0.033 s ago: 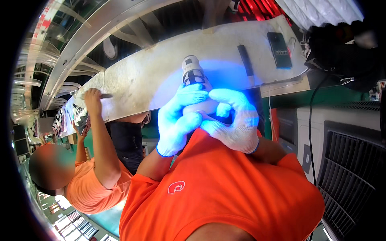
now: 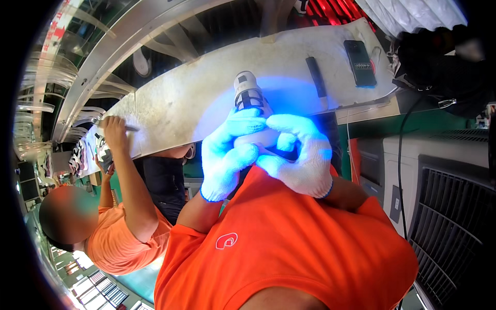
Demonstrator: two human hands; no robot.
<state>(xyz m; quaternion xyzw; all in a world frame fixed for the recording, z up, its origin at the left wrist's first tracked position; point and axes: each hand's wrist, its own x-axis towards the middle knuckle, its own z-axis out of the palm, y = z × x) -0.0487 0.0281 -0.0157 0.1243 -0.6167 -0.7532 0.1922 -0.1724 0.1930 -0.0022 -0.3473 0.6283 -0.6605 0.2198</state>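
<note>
A white and grey sneaker with black parts [image 2: 248, 90] points away from me, held in front of my chest at the table's near edge. My left hand [image 2: 225, 152], in a white knit glove, is closed round its left side. My right hand [image 2: 305, 155], gloved the same way, has its fingers curled in and its thumb against the near end of the shoe. The gloves cover much of the sneaker's near half. Blue light falls on both gloves and on the table around the shoe.
A pale worktable [image 2: 181, 98] stretches across, bearing a dark bar-shaped tool [image 2: 316, 77] and a dark phone [image 2: 360, 64]. At left a co-worker holds a slim tool [image 2: 132, 128] and another shoe [image 2: 103, 150]. A black cable [image 2: 399, 170] hangs before a grey vented machine [image 2: 447, 206].
The co-worker's raised hand and slim tool have shifted slightly left. My hands and the sneaker keep nearly the same place.
</note>
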